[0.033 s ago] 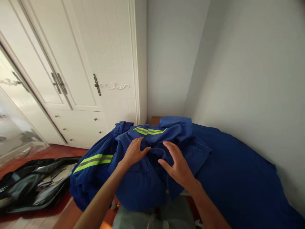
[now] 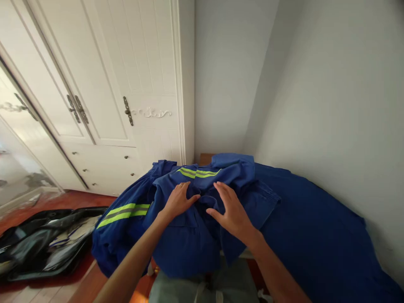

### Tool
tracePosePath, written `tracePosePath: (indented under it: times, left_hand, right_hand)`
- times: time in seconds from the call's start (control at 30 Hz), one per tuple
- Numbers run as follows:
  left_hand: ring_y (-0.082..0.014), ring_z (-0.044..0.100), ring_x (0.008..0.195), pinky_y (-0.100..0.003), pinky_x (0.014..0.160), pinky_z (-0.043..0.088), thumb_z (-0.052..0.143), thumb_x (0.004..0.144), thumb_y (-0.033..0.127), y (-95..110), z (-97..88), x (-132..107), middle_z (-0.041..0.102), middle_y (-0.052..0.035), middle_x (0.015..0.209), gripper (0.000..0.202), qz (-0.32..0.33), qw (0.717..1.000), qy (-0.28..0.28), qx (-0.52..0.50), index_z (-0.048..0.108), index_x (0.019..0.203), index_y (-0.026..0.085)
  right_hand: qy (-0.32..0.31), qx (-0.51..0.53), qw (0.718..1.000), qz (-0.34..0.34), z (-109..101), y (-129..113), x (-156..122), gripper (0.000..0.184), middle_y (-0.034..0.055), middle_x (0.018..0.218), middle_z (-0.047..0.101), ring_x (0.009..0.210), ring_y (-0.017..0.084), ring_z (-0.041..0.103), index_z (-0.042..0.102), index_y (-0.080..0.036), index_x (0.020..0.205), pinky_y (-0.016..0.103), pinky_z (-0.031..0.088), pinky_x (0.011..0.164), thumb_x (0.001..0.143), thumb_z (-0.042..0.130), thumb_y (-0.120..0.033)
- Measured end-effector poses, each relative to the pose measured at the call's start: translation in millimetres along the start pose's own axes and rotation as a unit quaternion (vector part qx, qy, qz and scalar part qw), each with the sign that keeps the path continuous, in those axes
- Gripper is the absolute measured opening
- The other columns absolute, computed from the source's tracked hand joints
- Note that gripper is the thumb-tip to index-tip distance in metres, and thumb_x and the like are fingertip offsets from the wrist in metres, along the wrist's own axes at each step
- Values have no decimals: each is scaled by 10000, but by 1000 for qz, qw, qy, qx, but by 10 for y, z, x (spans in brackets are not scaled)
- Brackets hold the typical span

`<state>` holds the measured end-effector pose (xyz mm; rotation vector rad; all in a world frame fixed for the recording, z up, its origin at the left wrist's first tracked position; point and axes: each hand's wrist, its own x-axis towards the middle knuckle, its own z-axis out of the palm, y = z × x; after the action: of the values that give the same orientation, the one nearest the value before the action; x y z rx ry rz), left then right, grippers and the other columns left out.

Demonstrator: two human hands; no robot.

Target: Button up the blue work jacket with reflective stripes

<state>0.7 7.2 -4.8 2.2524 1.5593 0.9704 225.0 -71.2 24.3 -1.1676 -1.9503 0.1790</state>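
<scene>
A blue work jacket (image 2: 186, 248) with yellow-green and grey reflective stripes lies rumpled in front of me, its collar facing me near the middle. On the left part of the jacket rests my left hand (image 2: 179, 201), fingers stretched out, thumb spread toward the collar. My right hand (image 2: 232, 214) is just right of the collar, with thumb and fingers apart and nothing between them. Whether the right fingertips touch the cloth I cannot tell. A striped sleeve (image 2: 121, 235) hangs at the left.
A broad dark blue cloth (image 2: 303, 223) spreads to the right along the grey wall (image 2: 331, 105). A white wardrobe (image 2: 154, 67) stands at the back left. An opened black suitcase (image 2: 59, 244) with clothes lies on the floor. Grey-green fabric (image 2: 176, 290) is below the jacket.
My right hand has shifted slightly up and to the left, closer to the collar. My left hand and the jacket look almost unmoved.
</scene>
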Motion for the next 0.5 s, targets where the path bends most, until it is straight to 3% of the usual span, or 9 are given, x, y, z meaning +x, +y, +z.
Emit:
tracePosePath:
  times: [0.07, 0.1, 0.17, 0.23, 0.3, 0.37, 0.43, 0.5]
  left_hand:
    - [-320, 525, 1238, -454, 1099, 404, 689, 807, 562, -101, 97, 71, 576, -168, 1299, 734, -21, 1000, -20, 3, 541, 1346, 86]
    - [-299, 557, 1191, -423, 1066, 436, 673, 821, 566, -147, 132, 99, 588, -159, 1274, 713, -30, 999, -22, -9, 548, 1340, 94]
    - [-246, 617, 1055, -356, 976, 490, 621, 867, 555, -215, 166, 146, 615, -138, 1206, 621, -48, 998, -24, -35, 582, 1301, 113]
    - [-212, 637, 954, -315, 908, 503, 545, 924, 524, -242, 160, 189, 637, -121, 1132, 505, -57, 997, -28, -34, 631, 1229, 132]
    - [-216, 639, 948, -311, 890, 492, 452, 971, 507, -230, 131, 222, 650, -107, 1064, 441, -57, 998, -29, 3, 677, 1128, 161]
    - [-238, 639, 962, -320, 862, 483, 360, 998, 527, -192, 100, 242, 653, -100, 1006, 482, -61, 996, -32, 51, 698, 1014, 184]
    - [-257, 642, 941, -327, 812, 480, 276, 1001, 581, -142, 77, 249, 651, -103, 979, 580, -78, 992, -47, 86, 693, 929, 185]
    - [-268, 642, 899, -332, 769, 476, 219, 982, 651, -91, 75, 250, 651, -115, 965, 672, -94, 988, -66, 106, 684, 893, 173]
  right_hand:
    - [-86, -104, 991, 22, 129, 82, 222, 900, 210, 1489, 427, 1384, 373, 400, 423, -144, 1480, 525, 384, 1113, 700, 822, -350]
    - [-134, -139, 980, 36, 197, 113, 309, 895, 219, 1456, 467, 1342, 383, 452, 436, -137, 1473, 515, 429, 1069, 695, 823, -352]
    - [-212, -178, 959, 58, 299, 156, 439, 683, 201, 1317, 599, 1202, 359, 586, 523, -151, 1409, 464, 497, 969, 781, 739, -310]
    - [-238, -164, 955, 61, 328, 195, 524, 413, 158, 1158, 694, 1076, 313, 660, 653, -170, 1255, 415, 507, 926, 846, 614, -208]
    - [-209, -79, 972, 65, 285, 265, 580, 302, 114, 1068, 730, 1017, 272, 681, 726, -176, 1087, 375, 497, 928, 833, 563, -156]
    - [-143, 61, 982, 106, 198, 389, 611, 251, 83, 1022, 742, 971, 238, 689, 737, -173, 985, 337, 504, 910, 799, 569, -181]
    - [-71, 183, 964, 180, 106, 558, 610, 245, 76, 958, 744, 888, 221, 700, 718, -170, 960, 323, 534, 841, 780, 562, -228]
    - [-24, 228, 947, 224, 37, 737, 579, 243, 85, 878, 737, 812, 223, 704, 695, -170, 940, 329, 556, 763, 782, 528, -249]
